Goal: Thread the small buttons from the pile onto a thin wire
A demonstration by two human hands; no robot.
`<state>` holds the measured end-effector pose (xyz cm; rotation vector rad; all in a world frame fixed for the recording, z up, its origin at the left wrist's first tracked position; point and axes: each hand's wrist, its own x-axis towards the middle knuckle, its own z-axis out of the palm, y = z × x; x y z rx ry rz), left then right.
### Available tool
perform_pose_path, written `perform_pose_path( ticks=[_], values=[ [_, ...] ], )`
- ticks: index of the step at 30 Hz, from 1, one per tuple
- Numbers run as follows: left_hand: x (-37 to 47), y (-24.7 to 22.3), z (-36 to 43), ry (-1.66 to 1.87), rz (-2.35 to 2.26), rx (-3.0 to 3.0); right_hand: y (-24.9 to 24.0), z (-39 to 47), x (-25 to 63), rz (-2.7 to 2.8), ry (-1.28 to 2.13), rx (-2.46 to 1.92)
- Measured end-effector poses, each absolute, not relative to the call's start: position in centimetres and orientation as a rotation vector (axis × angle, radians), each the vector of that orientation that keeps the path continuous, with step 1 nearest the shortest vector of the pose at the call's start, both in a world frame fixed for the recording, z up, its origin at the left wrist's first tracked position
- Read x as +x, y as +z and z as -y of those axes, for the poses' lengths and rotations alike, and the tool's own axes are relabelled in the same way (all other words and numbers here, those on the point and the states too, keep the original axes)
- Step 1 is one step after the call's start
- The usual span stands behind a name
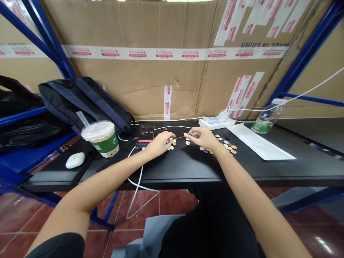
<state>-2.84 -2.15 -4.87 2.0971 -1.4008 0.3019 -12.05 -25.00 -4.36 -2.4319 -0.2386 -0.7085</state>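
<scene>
My left hand (160,144) is pinched at the middle of the black table, beside a small group of white and yellow button-like pieces (172,146); what its fingertips hold is too small to name. My right hand (203,138) is closed on a thin pointed tool (194,134), its tip directed left toward my left hand. A couple of white pieces (187,142) lie between the hands. Several white, yellow, purple and dark pieces (230,146) are scattered beneath and right of my right hand.
A phone (145,135), a lidded cup (103,139), a white case (75,160) and a backpack (86,102) are on the left. A power strip (213,123), white sheet (260,142) and bottle (267,118) stand right. White cables cross the table (177,172) and hang over its front edge.
</scene>
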Motion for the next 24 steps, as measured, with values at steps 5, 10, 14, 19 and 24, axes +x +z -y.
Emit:
perform_pose_path(
  ticks=[5, 10, 14, 19, 24],
  values=[
    [-2.9, -4.8, 2.1, 0.304, 1.408, 2.091, -4.1, 24.8, -12.3, 0.226, -0.687, -2.444],
    [-3.1, -4.8, 2.0, 0.287, 1.412, 2.108, -4.1, 24.8, -12.3, 0.182, -0.697, -2.472],
    [-3.3, -4.5, 2.1, 0.276, 1.418, 2.146, -4.2, 24.9, -12.2, 0.174, -0.697, -2.475],
    [-1.7, -3.7, 1.6, 0.410, 1.350, 2.241, -4.0, 24.8, -12.3, 0.158, -0.696, -2.497],
    [3.1, -3.3, -0.6, 0.491, 1.023, 2.669, -3.8, 24.6, -12.5, 0.142, -0.719, -2.506]
  ],
)
